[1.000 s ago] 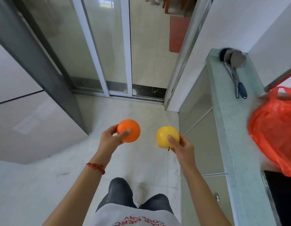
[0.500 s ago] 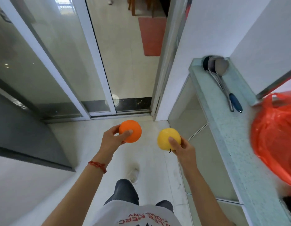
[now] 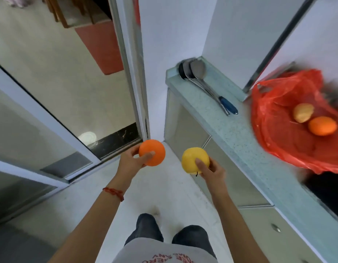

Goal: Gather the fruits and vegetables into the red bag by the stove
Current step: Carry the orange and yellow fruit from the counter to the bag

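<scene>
Beside the counter [image 3: 240,141], left hand [image 3: 131,161] grips an orange [image 3: 152,152], right hand [image 3: 211,170] a yellow apple [image 3: 195,160]; lower both gently into the red bag [image 3: 274,130].

Both my arms reach out in front of me, bare, a little apart. My left hand [image 3: 131,160] is curled round an orange ball of fruit [image 3: 152,152], thumb on top. It has a red string on the wrist. My right hand [image 3: 211,170] grips a yellow fruit [image 3: 192,160], thumb pressed on its top.
</scene>
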A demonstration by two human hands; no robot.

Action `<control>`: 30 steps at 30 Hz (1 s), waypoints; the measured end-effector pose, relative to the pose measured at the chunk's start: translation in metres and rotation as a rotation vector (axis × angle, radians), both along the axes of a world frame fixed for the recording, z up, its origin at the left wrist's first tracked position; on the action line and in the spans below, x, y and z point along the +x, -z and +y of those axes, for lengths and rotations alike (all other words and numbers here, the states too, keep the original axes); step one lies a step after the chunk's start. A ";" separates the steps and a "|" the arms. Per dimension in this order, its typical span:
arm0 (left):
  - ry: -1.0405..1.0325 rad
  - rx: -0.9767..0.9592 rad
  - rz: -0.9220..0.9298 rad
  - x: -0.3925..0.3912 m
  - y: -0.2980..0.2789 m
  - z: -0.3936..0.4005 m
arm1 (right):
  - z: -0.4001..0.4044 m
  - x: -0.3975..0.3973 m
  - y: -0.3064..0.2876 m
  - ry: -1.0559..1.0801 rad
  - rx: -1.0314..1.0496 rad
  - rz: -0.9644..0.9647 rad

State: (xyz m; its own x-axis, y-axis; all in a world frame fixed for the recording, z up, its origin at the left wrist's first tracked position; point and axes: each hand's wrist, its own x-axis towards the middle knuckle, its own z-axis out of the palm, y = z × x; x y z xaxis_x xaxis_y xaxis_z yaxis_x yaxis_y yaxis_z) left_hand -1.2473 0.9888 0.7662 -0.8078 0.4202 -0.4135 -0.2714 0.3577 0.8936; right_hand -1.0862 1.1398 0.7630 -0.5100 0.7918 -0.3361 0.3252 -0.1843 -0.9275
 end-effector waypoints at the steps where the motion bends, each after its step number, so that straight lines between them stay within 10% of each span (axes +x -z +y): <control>1: 0.038 0.002 -0.007 0.000 0.000 0.010 | 0.004 0.006 -0.002 0.042 0.001 0.002; 30: 0.639 0.037 -0.079 0.127 -0.016 0.239 | 0.113 0.185 -0.007 0.663 0.004 0.022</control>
